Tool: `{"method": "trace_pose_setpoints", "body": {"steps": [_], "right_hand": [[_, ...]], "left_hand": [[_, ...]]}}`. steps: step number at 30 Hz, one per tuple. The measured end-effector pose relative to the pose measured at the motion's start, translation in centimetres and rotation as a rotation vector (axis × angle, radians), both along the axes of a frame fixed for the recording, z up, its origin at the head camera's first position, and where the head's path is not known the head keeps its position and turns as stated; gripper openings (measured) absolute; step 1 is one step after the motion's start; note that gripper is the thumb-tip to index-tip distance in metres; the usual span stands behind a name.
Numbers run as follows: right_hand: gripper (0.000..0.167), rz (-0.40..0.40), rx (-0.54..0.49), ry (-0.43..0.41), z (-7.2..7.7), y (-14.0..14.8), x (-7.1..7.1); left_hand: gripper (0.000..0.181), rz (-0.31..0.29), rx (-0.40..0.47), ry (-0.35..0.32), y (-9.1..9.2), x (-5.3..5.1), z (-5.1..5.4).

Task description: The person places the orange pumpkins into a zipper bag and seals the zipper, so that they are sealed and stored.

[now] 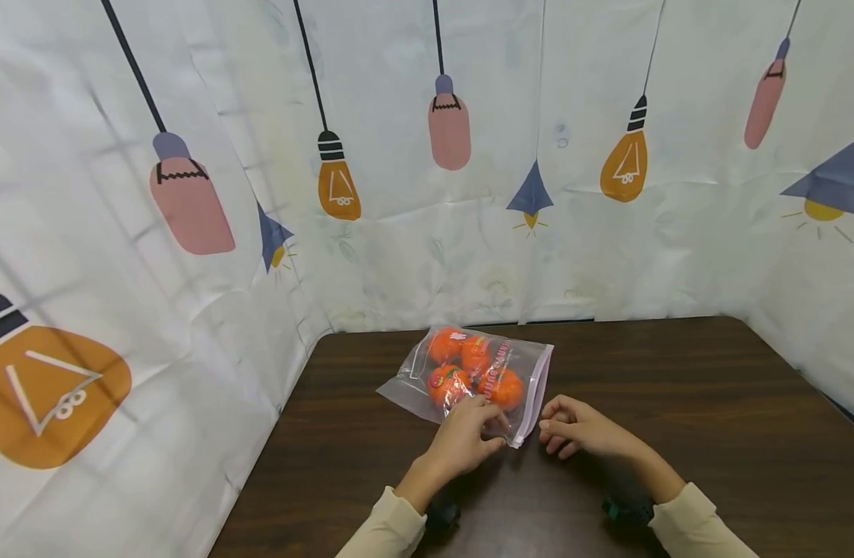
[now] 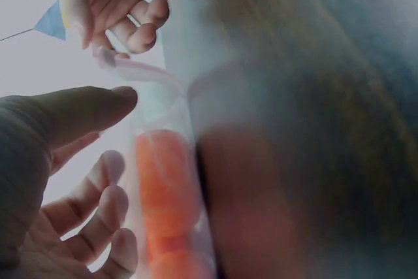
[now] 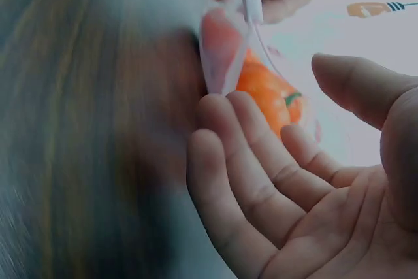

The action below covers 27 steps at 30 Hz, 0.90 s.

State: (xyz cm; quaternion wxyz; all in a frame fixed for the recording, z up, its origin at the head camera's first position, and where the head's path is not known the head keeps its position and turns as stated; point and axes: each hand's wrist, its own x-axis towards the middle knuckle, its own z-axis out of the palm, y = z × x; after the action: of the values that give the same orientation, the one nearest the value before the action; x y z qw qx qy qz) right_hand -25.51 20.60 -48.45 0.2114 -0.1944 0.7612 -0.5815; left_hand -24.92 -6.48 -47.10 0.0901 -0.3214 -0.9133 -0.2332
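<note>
A clear zip bag (image 1: 408, 385) with pink lettering lies on the table, its slider-zip edge facing right. Inside it are several round orange pieces (image 1: 505, 389) that look like small pumpkins; a green stem shows on one in the right wrist view. My left hand (image 1: 463, 435) hovers over the near corner of the bag, thumb and fingers apart and loosely bent. Whether it touches the plastic I cannot tell. Just right of the zip edge is my right hand (image 1: 586, 428), palm turned inward, fingers relaxed with nothing in them. The white slider (image 3: 253, 7) appears beside the left fingers.
The dark wood-grain table (image 1: 678, 372) extends on both sides of the bag. A white curtain (image 1: 399, 271) printed with hanging lamps stands along its back and sides. Dark wrist-worn devices (image 1: 441, 514) sit below both wrists.
</note>
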Motion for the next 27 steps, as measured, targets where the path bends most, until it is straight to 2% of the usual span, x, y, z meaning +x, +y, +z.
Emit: {"method": "trace_pose_setpoints", "body": {"steps": [6,12,21,27], "right_hand": [[0.034,0.063,-0.089,-0.103,-0.7,-0.8,0.2],[0.029,0.065,-0.124,-0.157,-1.4,-1.8,0.3],[0.021,-0.058,-0.173,-0.226,-1.1,-3.3,0.7],[0.016,-0.124,-0.217,-0.231,-0.7,-3.8,0.9]], "left_hand": [[0.01,-0.008,0.029,-0.036,0.5,-0.2,-0.8],[0.008,-0.021,0.032,0.018,0.7,-0.2,-1.2],[0.005,-0.008,0.067,0.019,0.7,-0.1,-0.8],[0.007,-0.026,0.095,0.092,0.8,0.1,-0.9]]}}
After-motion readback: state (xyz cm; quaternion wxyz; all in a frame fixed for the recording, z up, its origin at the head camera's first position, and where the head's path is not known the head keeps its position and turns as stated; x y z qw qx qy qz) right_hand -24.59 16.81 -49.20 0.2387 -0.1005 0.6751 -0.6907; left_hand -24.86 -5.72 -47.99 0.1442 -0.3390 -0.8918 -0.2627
